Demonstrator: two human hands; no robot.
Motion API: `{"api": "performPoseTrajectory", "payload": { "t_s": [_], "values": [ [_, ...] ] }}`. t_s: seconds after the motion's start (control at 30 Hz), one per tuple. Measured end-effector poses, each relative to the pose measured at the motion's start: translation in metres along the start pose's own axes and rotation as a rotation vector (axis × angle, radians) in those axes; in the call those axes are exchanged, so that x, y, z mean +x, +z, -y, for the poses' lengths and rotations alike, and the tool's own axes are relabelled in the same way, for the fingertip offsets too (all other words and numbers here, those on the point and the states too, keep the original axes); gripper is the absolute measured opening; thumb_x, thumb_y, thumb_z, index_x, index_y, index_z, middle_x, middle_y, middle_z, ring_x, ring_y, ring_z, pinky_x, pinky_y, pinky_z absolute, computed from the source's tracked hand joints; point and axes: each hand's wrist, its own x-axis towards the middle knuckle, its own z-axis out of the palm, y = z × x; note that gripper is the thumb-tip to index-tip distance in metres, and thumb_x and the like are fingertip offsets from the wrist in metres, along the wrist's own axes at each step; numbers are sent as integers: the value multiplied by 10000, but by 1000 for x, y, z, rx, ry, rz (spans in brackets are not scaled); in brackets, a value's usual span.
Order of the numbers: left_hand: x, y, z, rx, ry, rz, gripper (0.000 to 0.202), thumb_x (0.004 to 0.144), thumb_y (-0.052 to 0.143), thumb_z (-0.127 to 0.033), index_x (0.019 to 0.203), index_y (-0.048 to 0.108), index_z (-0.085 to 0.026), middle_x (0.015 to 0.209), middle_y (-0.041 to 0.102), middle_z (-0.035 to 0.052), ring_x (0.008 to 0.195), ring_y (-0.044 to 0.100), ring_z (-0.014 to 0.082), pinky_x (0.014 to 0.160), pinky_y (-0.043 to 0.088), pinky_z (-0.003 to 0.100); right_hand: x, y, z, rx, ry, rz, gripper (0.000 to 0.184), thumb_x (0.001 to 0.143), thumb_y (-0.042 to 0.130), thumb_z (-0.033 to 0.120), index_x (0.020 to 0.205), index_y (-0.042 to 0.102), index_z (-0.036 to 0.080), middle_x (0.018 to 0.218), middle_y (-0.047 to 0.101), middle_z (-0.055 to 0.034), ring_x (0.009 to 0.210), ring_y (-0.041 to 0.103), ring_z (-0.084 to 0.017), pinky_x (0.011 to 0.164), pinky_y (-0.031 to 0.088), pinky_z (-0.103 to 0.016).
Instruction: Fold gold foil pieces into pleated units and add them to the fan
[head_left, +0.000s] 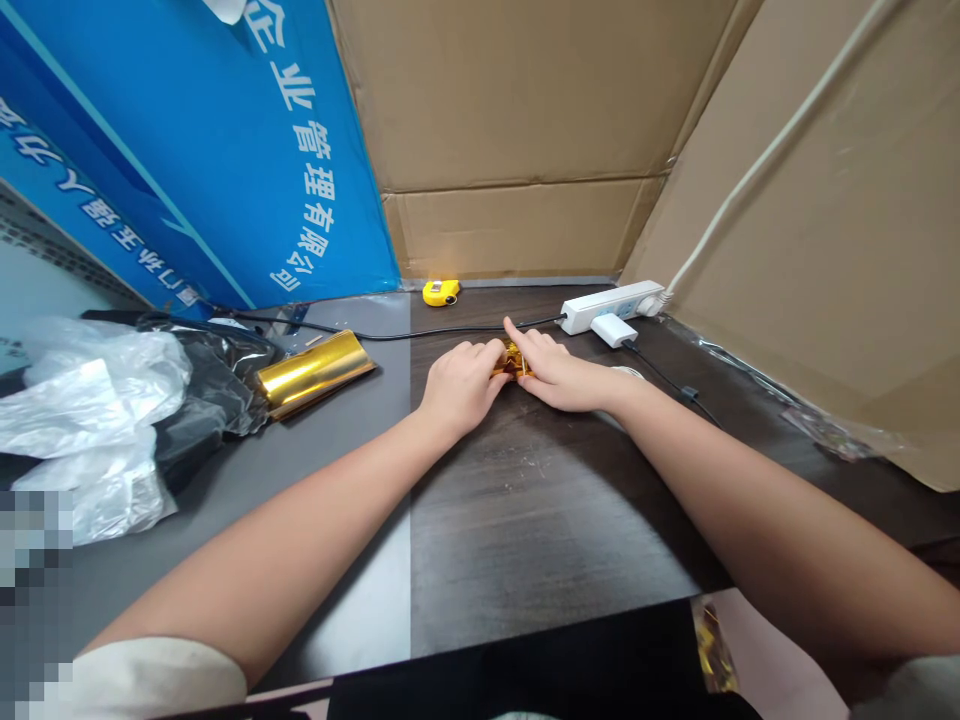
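The left hand (pixel 463 385) is clamped on the gold foil (pixel 514 361), located between both hands over the surface (pixel 487 540); the right hand (pixel 559 372) contacts its right side, though whether it grips cannot be told. A gold roll (pixel 321 370) lies to the left, a tape measure (pixel 439 292) and power strip (pixel 609 304) beyond.

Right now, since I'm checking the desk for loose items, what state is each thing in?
Small gold foil: crumpled, partly hidden between the hands
Hands: both on the small foil, left fingers curled
Large gold foil: curved over, lying flat
Plastic bags: crumpled, heaped
Tape measure: no blade seen out
Power strip: adapter plugged in; on or off, can't tell
Cardboard: upright, creased
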Motion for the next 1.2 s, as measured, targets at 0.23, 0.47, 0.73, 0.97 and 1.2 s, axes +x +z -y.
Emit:
{"api": "performPoseTrajectory", "payload": {
  "t_s": [0.23, 0.47, 0.73, 0.97, 1.2],
  "values": [
    [-8, -4, -5, -34, -21, -6, 152, 941, 571, -278, 1091, 557, -251, 1030, 711, 3, 997, 612, 193, 751, 455, 292, -2, -3, -11, 103, -91, 65, 856, 967, 410, 268, 1625, -136, 229, 1482, 357, -186, 1467, 281, -385, 1169, 237, -657],
    [-2, -2, -10, -53, -50, 5, 119, 935, 596, -278, 1042, 555, -243, 951, 712, 1, 912, 640, 185, 708, 441, 281, -3, -4, -19, 179, -116, 107, 971, 881, 447, 146, 1617, -172, 283, 1612, 221, -162, 1548, 117, -389, 1189, 171, -680],
    [-1, 0, -11, -76, 8, 26, 86, 944, 579, -277, 1013, 583, -226, 958, 703, 29, 934, 636, 195, 760, 467, 290, -1, -2, -18, 197, -66, 103, 1012, 835, 473, 135, 1617, -156, 259, 1695, -53, -152, 1561, -28, -385, 1214, 106, -672],
    [-1, 2, -6, -123, 16, 13, 84, 948, 564, -256, 1020, 593, -223, 998, 710, 19, 949, 633, 186, 782, 489, 291, -3, -6, -9, 53, 54, 5, 932, 946, 472, 414, 1599, -39, -11, 1560, 266, -336, 1488, 291, -408, 1182, 300, -604],
    [0, 4, -5, -173, 12, -6, 123, 960, 528, -236, 1046, 615, -223, 1002, 722, 23, 955, 645, 178, 813, 509, 290, -4, -5, -17, -42, 36, -41, 756, 945, 474, 395, 1585, 212, 88, 1364, 492, -247, 1367, 431, -417, 1107, 399, -600]
  ]
}}
